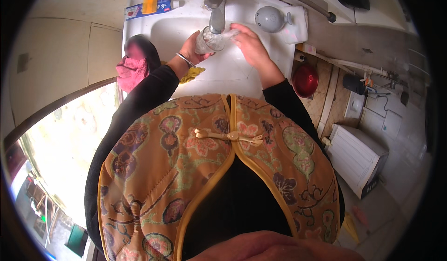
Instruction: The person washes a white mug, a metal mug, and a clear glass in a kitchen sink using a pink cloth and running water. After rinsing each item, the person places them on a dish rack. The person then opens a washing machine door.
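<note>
My left hand (194, 48), with a bangle at its wrist, grips a clear drinking glass (209, 41) from its left side. The glass is tilted, and its mouth lies just under the metal faucet (218, 19). To the right of the spout is my right hand (249, 44), its fingers bent toward the glass. Something whitish and translucent shows at those fingertips; whether it is water or a held thing cannot be told. Both hands are over the white sink basin (227, 72). A crumpled yellow cloth (192, 75) lies in the basin below my left wrist.
A pink towel (131, 72) hangs at the sink's left edge. On the back left rim lie a blue toothpaste tube (167, 6) and a yellow-orange block (150, 2). A grey rounded container (269, 19) stands at the back right beside a white cloth (297, 25). A red basin (305, 80) is lower right.
</note>
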A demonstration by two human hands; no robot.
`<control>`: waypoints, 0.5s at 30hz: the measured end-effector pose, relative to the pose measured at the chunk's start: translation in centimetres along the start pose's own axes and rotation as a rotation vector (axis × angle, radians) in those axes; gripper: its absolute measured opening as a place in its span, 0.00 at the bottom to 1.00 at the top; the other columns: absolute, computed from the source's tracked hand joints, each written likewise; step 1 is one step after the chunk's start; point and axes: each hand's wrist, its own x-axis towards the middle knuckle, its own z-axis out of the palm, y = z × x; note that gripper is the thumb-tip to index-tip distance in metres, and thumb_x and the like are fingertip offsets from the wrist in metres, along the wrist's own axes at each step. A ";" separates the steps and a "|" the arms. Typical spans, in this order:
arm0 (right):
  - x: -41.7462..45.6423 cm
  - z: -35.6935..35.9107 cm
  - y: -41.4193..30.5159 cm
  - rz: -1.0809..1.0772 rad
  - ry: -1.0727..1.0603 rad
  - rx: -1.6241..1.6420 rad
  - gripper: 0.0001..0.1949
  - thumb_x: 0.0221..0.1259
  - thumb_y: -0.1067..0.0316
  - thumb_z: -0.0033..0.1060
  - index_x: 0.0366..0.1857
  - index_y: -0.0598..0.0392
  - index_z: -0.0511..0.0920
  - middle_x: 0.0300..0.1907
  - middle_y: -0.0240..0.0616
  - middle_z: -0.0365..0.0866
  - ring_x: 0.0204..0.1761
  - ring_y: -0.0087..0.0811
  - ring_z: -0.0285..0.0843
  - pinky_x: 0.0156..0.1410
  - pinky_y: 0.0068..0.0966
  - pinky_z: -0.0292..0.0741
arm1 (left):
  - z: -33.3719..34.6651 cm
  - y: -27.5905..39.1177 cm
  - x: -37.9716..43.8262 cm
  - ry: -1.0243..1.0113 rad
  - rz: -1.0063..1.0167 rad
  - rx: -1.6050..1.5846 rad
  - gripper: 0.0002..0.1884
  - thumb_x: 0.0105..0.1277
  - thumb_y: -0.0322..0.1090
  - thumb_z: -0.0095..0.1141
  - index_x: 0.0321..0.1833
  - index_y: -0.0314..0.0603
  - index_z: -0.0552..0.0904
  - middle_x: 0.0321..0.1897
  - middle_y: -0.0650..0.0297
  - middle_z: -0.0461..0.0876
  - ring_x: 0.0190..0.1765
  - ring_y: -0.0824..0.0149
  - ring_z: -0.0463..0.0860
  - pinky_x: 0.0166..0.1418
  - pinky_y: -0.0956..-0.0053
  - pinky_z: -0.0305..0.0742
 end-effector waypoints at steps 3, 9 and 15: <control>1.0 1.4 1.7 -0.096 -0.123 -0.498 0.22 0.58 0.68 0.56 0.55 0.64 0.66 0.47 0.44 0.77 0.47 0.38 0.77 0.54 0.28 0.73 | -0.2 -0.1 -0.6 -0.022 -0.049 0.041 0.26 0.67 0.61 0.35 0.48 0.49 0.77 0.34 0.60 0.83 0.26 0.59 0.81 0.20 0.78 0.73; 2.4 3.2 1.3 -0.107 -0.121 -0.951 0.15 0.54 0.64 0.62 0.44 0.58 0.77 0.47 0.46 0.79 0.45 0.40 0.80 0.50 0.31 0.76 | 1.6 0.2 -2.5 -0.076 -0.052 0.101 0.23 0.65 0.60 0.38 0.40 0.51 0.77 0.25 0.64 0.80 0.19 0.65 0.77 0.15 0.81 0.66; 1.7 2.4 3.1 -0.425 -0.406 -1.183 0.06 0.56 0.67 0.55 0.35 0.51 0.81 0.38 0.43 0.80 0.42 0.43 0.77 0.48 0.34 0.75 | 0.9 0.1 -2.3 0.055 -0.104 0.241 0.20 0.64 0.59 0.42 0.33 0.51 0.76 0.20 0.67 0.77 0.13 0.67 0.71 0.12 0.81 0.60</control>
